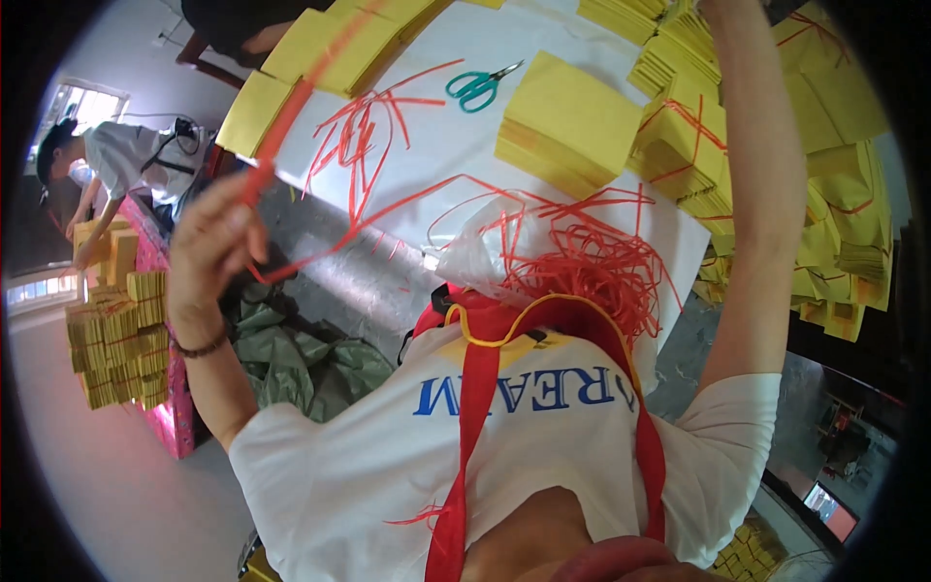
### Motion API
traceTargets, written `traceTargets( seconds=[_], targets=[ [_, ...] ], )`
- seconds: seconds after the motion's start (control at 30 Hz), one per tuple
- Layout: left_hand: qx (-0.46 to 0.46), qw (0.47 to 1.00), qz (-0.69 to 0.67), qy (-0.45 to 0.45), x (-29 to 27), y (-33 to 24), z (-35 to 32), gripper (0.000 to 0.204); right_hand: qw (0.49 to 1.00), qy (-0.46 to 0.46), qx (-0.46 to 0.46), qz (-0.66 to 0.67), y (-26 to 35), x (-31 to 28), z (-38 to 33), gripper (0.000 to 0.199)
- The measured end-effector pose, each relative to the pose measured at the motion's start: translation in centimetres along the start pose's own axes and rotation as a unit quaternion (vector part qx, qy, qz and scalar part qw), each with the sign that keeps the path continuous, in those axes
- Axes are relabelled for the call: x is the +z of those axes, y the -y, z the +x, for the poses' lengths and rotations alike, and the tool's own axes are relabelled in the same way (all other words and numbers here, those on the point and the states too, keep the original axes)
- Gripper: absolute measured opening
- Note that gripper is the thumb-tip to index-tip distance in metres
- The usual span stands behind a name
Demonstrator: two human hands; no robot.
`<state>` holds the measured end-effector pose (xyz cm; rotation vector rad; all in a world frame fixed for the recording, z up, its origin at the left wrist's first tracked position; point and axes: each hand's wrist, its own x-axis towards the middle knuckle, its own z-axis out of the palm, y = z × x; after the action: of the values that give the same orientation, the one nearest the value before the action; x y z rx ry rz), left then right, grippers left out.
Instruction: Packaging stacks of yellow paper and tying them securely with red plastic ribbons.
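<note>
My left hand [215,238] is raised at the left of the white table, its fingers closed on a red plastic strip [288,118]. Part of that strip runs blurred up toward the top edge, and another length trails right across the table. My right hand [716,4] reaches to the top edge beside stacks of yellow paper [669,63]; its fingers are cut off, so what it touches is hidden. Between my arms stands a thick block of yellow paper [567,116]. Green-handled scissors [477,89] lie left of it.
A tangle of red strips [606,267] and a clear plastic bag [485,247] lie against my red apron [475,407]. More strips [359,145] lie on the white table [417,155]. Tied yellow bundles [834,204] crowd the right. Another person [126,160] works at far left beside stacked bundles [116,339].
</note>
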<state>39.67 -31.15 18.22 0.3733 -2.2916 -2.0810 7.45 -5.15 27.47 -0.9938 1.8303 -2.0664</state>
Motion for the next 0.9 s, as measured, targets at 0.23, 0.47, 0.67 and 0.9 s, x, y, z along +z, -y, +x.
traceTargets(
  seconds=[0.23,0.47,0.67,0.9],
  targets=[
    [-0.146,0.947,-0.16,0.237,10.8,9.9,1.2,0.027,0.968,0.097,0.173,-0.154,-11.9,-6.9,-3.1,0.038],
    [-0.112,0.942,-0.229,0.217,19.0,8.5,8.1,0.036,0.953,0.055,0.286,-0.084,-13.2,-7.6,-3.3,0.033],
    [-0.065,0.945,-0.288,0.138,21.0,6.0,13.8,0.03,0.922,0.13,0.134,0.34,-17.9,-16.4,-0.8,0.041],
    [-0.006,0.971,-0.189,0.146,21.4,4.5,16.8,0.032,0.887,0.004,0.368,0.278,-16.8,-5.5,-6.8,0.049]
  ],
)
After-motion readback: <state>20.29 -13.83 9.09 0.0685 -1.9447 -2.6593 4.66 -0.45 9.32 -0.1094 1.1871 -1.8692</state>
